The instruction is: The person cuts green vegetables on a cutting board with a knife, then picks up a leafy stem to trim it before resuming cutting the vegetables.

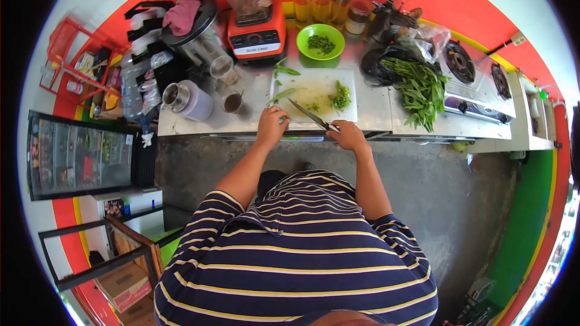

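Note:
In my right hand [347, 135] is the handle of a knife [309, 115], whose blade points up and left over the front of the white cutting board [347, 78]. My left hand [272, 125] is closed at the board's front left corner, its fingertips on a small bit of green. Chopped greens [339, 96] lie in a pile on the board's right side, with smaller bits near the blade. Loose leaves [287, 70] rest at the board's left edge. Behind the board, a green bowl [305, 51] holds more chopped greens [321, 44].
An orange blender [256, 41], a glass of dark liquid [233, 103] and a metal-topped jug [192, 100] stand left of the board. Leafy greens [421, 93] hang over the counter's front edge at right, beside a gas stove [477, 93]. Pump bottles [321, 1] stand behind the bowl.

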Motion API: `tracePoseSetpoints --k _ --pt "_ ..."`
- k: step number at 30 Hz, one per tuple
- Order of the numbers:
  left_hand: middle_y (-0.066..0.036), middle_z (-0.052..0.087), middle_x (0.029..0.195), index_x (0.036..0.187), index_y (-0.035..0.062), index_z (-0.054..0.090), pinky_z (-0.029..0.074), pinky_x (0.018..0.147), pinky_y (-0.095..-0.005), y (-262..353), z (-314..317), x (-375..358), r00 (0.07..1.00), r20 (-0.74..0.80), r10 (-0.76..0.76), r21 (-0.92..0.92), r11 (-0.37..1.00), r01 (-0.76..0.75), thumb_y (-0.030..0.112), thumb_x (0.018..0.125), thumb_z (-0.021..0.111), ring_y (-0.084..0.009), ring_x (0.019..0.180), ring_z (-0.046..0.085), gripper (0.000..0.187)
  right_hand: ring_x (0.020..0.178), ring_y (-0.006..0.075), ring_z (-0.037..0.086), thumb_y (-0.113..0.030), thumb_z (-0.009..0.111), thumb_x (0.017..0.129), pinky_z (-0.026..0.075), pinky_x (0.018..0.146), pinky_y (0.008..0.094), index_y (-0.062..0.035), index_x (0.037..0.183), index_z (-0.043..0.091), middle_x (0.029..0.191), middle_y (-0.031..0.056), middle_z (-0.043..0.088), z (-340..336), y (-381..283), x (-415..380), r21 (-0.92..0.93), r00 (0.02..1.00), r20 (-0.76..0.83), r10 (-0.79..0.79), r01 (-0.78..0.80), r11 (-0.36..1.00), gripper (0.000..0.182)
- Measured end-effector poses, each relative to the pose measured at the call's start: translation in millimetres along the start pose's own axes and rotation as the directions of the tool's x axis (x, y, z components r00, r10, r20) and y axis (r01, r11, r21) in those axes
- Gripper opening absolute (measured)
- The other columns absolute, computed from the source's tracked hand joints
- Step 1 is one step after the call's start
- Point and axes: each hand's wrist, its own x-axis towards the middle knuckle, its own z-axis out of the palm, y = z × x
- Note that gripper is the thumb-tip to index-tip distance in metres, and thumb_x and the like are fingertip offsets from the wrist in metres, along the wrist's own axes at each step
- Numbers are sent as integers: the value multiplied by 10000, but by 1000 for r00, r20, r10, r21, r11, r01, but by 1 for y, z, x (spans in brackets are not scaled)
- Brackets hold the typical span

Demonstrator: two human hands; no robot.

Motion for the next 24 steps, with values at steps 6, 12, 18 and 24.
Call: tracePoseSetpoints --k 6,12,18,24 --pt "-100 687 932 884 54 696 485 886 -444 -9 5 7 990 -140 23 -27 999 -27 74 831 739 -341 957 606 71 1024 405 689 -394 722 884 542 878 491 -109 1168 736 1075 200 736 -15 6 -14 63 964 -91 251 -246 967 403" --pt "-121 688 941 919 46 642 482 859 -466 -10 10 11 981 -194 -8 -111 994 -14 61 856 709 -343 966 629 93 993 422 691 -399 734 875 546 857 500 -102 1149 746 1060 217 732 -16 5 -20 98 967 -122 222 -211 973 404" --pt "-148 679 958 1005 44 594 486 816 -485 -19 2 31 964 -265 -18 -104 994 -10 42 907 649 -378 954 636 112 1039 405 678 -376 733 884 539 897 472 -54 1152 742 1048 234 727 3 -15 -15 81 1000 20 -12 10 997 419" --pt "-181 661 951 1028 47 566 479 804 -509 -22 3 42 983 -143 -118 -36 993 114 38 935 609 -418 946 624 103 955 430 692 -371 716 896 547 844 500 -35 1034 748 966 239 728 13 -13 -10 132 994 -5 106 -105 986 365"
